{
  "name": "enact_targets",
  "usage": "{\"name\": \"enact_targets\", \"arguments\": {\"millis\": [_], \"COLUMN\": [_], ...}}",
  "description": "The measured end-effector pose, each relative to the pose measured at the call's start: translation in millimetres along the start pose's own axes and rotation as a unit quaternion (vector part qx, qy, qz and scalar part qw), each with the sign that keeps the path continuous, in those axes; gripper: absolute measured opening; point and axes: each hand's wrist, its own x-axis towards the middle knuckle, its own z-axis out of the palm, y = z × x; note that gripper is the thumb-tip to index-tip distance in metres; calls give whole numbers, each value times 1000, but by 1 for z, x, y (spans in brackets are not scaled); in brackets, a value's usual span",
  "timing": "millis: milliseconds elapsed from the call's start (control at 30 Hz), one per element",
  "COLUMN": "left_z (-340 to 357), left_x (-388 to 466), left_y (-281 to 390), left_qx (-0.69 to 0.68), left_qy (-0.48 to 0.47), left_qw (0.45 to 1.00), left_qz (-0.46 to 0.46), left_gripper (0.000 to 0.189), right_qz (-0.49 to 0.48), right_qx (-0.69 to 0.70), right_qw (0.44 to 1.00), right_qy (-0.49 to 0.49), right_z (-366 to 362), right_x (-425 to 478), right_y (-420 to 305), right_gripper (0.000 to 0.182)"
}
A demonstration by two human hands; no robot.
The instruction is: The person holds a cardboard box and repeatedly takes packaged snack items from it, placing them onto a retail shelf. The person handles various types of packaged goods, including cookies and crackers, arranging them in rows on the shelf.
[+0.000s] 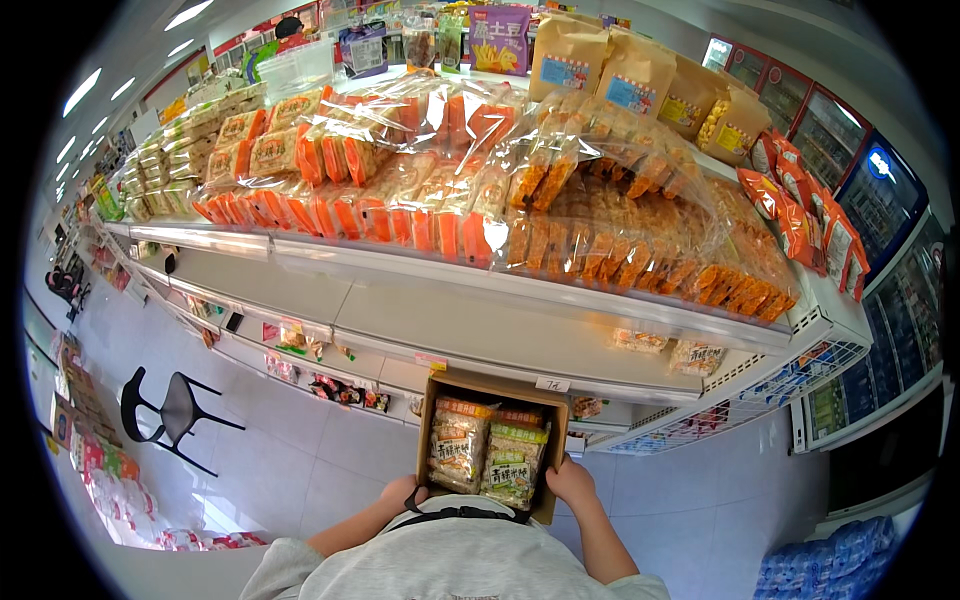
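Note:
I hold an open cardboard box [559, 420] against my waist, its far edge by the shelf front. My left hand [403, 493] grips its left side near the bottom corner, with a dark strap close by. On the opposite side, my right hand [571, 480] clasps the box wall. Inside lie clear packs of puffed-grain snacks: one with an orange top band [456, 442] and one with a green band [516, 465]. Part of another orange-topped pack shows behind them. Beyond the box runs a white shelf [480, 311], with two similar snack packs [697, 358] at its right end.
The upper shelf carries stacked orange-ended snack packs [360, 202] under clear plastic film, with brown paper bags [570, 56] behind. Red snack bags [799, 202] stand at its right end. A black chair [180, 412] is on the floor at left. Blue-wrapped bottles [825, 559] sit at lower right.

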Motion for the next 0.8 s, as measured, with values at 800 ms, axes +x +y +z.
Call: {"name": "enact_targets", "arguments": {"millis": [800], "left_z": [-45], "left_x": [32], "left_y": [42], "left_qx": [-61], "left_qy": [79], "left_qw": [995], "left_qz": [0], "left_gripper": [64], "right_qz": [-69], "right_qx": [60], "right_qw": [992], "right_qy": [92], "right_z": [12], "right_x": [42], "right_y": [9], "right_gripper": [38]}}
